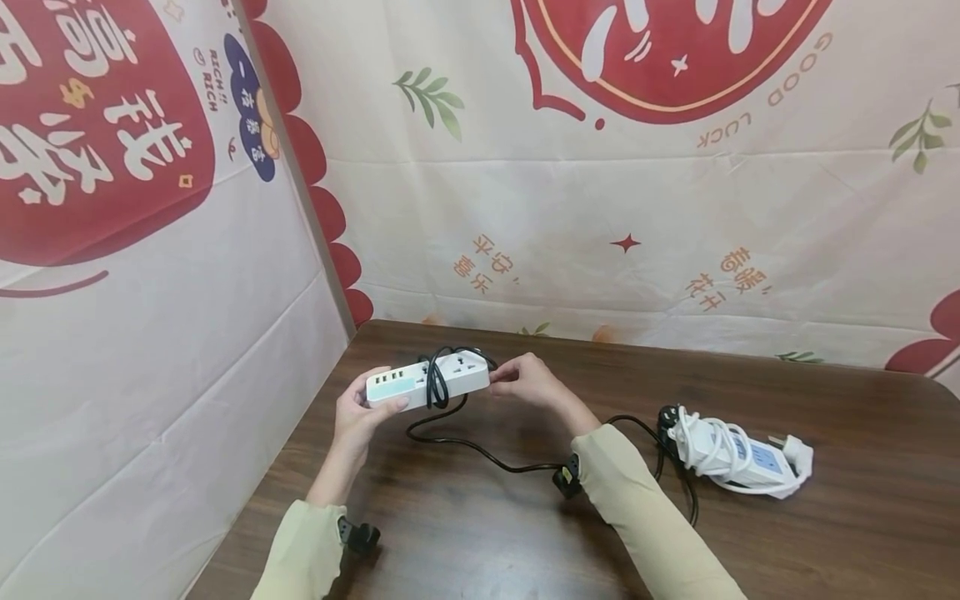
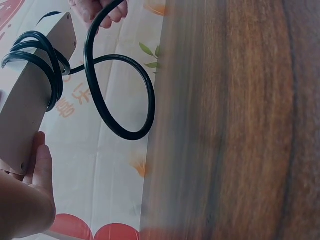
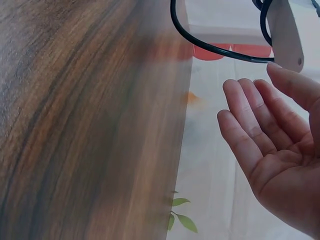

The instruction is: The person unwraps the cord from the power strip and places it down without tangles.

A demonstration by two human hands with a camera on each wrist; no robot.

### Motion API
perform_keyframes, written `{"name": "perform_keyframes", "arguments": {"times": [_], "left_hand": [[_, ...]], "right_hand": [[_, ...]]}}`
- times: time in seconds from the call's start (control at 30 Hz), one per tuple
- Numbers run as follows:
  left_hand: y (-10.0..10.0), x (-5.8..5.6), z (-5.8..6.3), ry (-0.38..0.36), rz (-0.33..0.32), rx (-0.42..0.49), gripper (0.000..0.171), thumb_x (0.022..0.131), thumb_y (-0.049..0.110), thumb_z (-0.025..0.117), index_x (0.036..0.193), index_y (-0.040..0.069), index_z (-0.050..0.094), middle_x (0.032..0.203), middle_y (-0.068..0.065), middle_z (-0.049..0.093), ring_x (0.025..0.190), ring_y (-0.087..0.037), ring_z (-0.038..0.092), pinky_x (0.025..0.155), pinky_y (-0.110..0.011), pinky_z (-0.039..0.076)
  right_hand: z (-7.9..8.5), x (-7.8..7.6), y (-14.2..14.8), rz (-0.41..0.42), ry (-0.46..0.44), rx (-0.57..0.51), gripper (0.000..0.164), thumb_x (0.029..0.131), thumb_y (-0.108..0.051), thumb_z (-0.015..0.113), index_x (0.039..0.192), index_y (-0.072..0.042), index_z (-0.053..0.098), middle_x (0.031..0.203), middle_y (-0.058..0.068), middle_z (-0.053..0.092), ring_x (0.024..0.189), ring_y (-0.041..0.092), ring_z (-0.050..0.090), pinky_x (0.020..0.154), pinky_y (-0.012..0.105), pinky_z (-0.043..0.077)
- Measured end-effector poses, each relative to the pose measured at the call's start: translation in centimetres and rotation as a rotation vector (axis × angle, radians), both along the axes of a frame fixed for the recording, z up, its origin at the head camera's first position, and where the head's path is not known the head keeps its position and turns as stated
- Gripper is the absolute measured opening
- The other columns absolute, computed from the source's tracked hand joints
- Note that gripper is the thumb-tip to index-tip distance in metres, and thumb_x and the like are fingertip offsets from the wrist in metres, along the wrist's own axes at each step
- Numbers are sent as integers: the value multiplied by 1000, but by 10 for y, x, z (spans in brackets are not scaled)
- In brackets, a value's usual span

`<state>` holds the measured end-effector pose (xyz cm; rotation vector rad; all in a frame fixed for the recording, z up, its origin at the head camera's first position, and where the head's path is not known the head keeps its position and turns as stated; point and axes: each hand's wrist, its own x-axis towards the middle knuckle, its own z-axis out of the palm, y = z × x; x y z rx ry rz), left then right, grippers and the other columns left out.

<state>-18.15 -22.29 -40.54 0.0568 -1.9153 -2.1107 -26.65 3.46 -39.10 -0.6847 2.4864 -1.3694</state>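
My left hand (image 1: pixel 360 408) grips the left end of a white power strip (image 1: pixel 468 379), with the thumb along its front edge. The strip is held up over the table, sockets and USB ports showing. A black cord (image 2: pixel 35 45) is wound several times round its middle. In the left wrist view, a loose loop of the cord (image 2: pixel 150 100) hangs off the strip. My right hand (image 1: pixel 528 379) is at the strip's right end. In the right wrist view this hand (image 3: pixel 280 150) has its palm turned up and fingers loosely extended, thumb tip right by the strip's corner and the cord.
The black cord trails across the brown table (image 1: pixel 480 533) and passes behind the right sleeve (image 1: pixel 637 508). To the right lies a second power strip (image 1: pixel 765 457) wrapped in white cord, with a white plug (image 1: pixel 798 457). Printed cloth (image 1: pixel 562 217) hangs along the table's back and left.
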Motion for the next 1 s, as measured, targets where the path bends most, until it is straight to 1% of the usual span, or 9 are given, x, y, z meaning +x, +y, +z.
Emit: {"name": "perform_keyframes", "arguments": {"times": [0.13,0.23,0.4,0.47,0.67,0.73,0.87,1.0], "left_hand": [[1,-1,0,10,-6,2,55,68,-12,69,119,-8,49,90,7,63,80,-9,58,67,-20,48],[2,-1,0,3,-5,-7,54,68,-12,70,119,-8,49,90,7,63,81,-8,58,67,-20,49],[3,0,2,-12,1,-24,54,69,-10,70,119,-6,51,92,6,61,82,-9,58,68,-20,49],[4,0,3,-15,0,-29,54,69,-10,71,119,-6,50,92,6,61,82,-9,58,68,-21,49],[6,0,3,-16,-5,-32,54,69,-10,71,119,-6,49,92,6,61,83,-9,58,68,-21,49],[5,-1,3,-12,-3,-28,54,69,-10,71,119,-6,50,92,6,61,83,-9,58,68,-21,49],[6,-1,4,-11,-4,-34,54,69,-9,71,119,-5,51,92,7,61,82,-9,58,68,-21,49],[8,-1,3,-1,-8,-28,53,69,-9,71,118,-5,52,91,7,62,82,-9,59,67,-21,49]], "right_hand": [[5,2,2,4,-55,-35,23,81,-6,65,100,8,65,90,17,68,81,32,65,71,37,53],[7,4,2,1,-93,-43,25,82,-6,64,102,9,64,90,18,68,83,35,64,72,41,52],[13,7,3,-8,-145,-37,29,82,-8,64,105,10,62,89,18,68,83,35,65,75,43,51],[14,9,4,-10,-169,-39,31,83,-9,65,106,11,61,90,19,68,83,34,65,74,42,51],[26,19,9,-37,-274,-68,33,82,-9,65,108,10,60,92,20,67,77,24,67,74,38,52],[29,23,10,-38,-312,-84,33,83,-11,65,109,9,60,93,20,67,78,24,67,75,38,52],[26,32,12,-34,-413,-125,39,84,-12,63,116,9,56,96,20,67,84,27,66,82,41,49],[14,41,9,-46,-492,-139,44,84,-11,62,121,10,50,101,21,65,83,25,66,84,40,48]]}}
